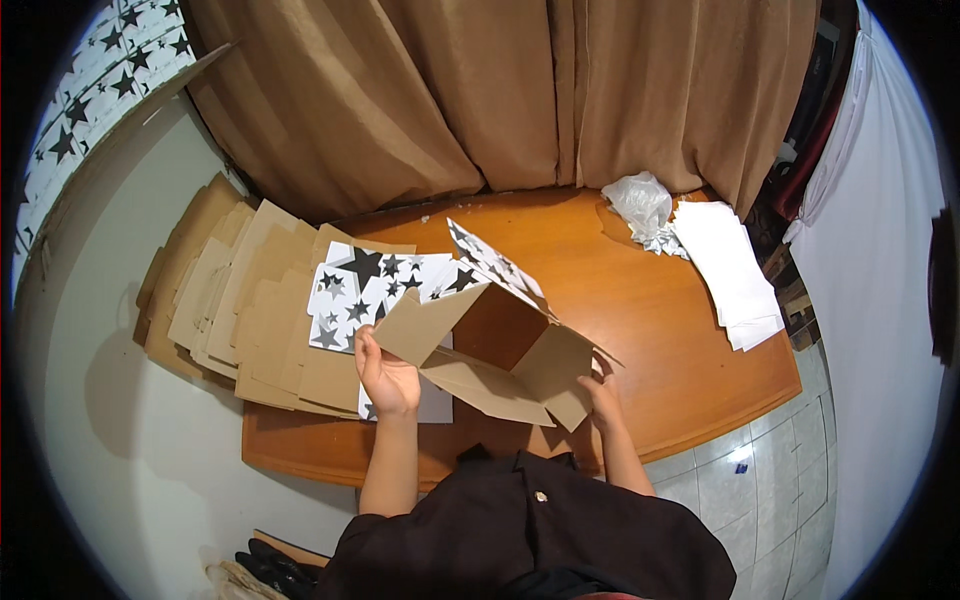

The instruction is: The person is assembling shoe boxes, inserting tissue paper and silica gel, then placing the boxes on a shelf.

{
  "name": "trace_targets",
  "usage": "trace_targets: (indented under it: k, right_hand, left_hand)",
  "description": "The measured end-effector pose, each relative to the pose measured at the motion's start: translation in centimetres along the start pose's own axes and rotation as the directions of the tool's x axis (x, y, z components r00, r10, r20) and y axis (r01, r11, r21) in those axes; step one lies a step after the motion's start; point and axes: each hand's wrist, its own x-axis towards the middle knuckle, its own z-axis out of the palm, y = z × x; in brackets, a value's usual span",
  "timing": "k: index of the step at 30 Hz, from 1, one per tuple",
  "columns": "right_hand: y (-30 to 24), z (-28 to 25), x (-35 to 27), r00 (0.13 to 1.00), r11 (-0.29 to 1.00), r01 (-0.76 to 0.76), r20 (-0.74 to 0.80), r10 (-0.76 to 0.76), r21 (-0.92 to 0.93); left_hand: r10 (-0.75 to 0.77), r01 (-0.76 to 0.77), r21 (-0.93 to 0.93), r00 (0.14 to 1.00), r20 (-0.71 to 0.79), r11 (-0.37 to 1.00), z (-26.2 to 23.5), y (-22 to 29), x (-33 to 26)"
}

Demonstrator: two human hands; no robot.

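Observation:
An unfolded cardboard box (556,370) is held up over the near side of the table, its flaps spread and its middle open so that the tabletop shows through. Plain brown is its inner side; a raised far flap shows white with black and grey stars. My left hand (388,380) grips the flap at the box's left, fingers at its edge. At the opposite side, my right hand (603,395) holds the right panel, its fingers partly hidden behind the cardboard. Star-printed sheets (350,300) lie beneath and left of the box, partly covered by it.
Flattened brown cardboard pieces (270,330) are piled at the table's left, against the wall. On the right lie white papers (730,275) and a clear plastic bag (640,205). A brown curtain (520,90) hangs behind the wooden table (690,390); a white cloth (870,250) hangs at right.

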Motion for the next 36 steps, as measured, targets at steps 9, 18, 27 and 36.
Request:
trace_targets:
  k: [9,18,27,36]
  right_hand:
    - [-6.7,-2.4,-2.3,0.99,0.993,0.014,0.139,-0.03,0.113]
    - [-3.2,-8.0,-2.0,0.864,0.966,-0.034,0.493,-0.101,0.258]
    - [3.0,-9.8,-1.0,0.973,0.786,-0.215,0.193,0.125,0.579]
    - [5.0,-13.3,-5.7,0.986,0.859,-0.158,0.13,0.107,0.486]
  left_hand:
    - [-0.312,0.295,0.187,0.948,0.069,0.937,-10.5,-1.3,4.8]
    - [-0.797,0.807,0.125,0.59,-0.129,0.577,-18.1,-10.4,-0.8]
    - [-0.905,0.845,0.442,0.399,-0.149,0.3,-10.0,-10.6,-1.0]
    - [-0.809,0.725,0.451,0.587,-0.01,0.521,-15.4,-13.7,-4.5]
